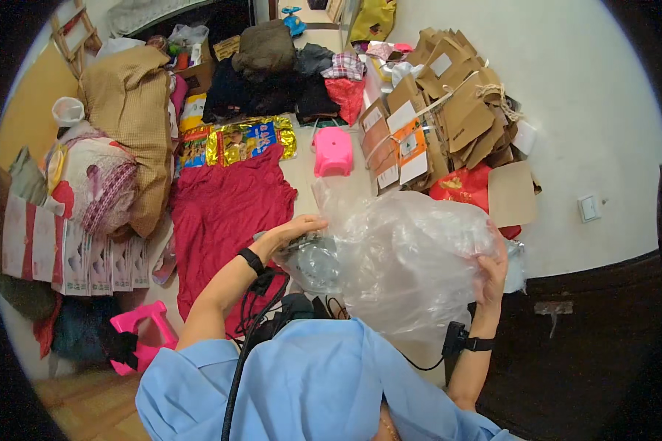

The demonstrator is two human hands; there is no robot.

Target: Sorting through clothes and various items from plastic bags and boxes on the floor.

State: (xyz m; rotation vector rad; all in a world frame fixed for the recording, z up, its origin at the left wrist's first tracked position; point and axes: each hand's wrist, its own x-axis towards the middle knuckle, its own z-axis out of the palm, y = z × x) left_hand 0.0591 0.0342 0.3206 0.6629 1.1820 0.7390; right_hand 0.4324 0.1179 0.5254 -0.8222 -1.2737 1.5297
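A large clear plastic bag is spread between my two hands, over the floor before me. My left hand lies at its left part, the fingers partly hidden, beside a crumpled section with something darker under or inside it. At the right end, my right hand grips the bag's edge. A crumpled crimson cloth lies on the floor left of the bag. Just beyond the bag stands a small pink plastic stool.
Bundled flattened cardboard leans by the right wall, near a red bag. Folded dark clothes and shiny printed packaging lie ahead. On the left are a checked tan cloth, boxes and another pink stool. Black cables hang near my left arm.
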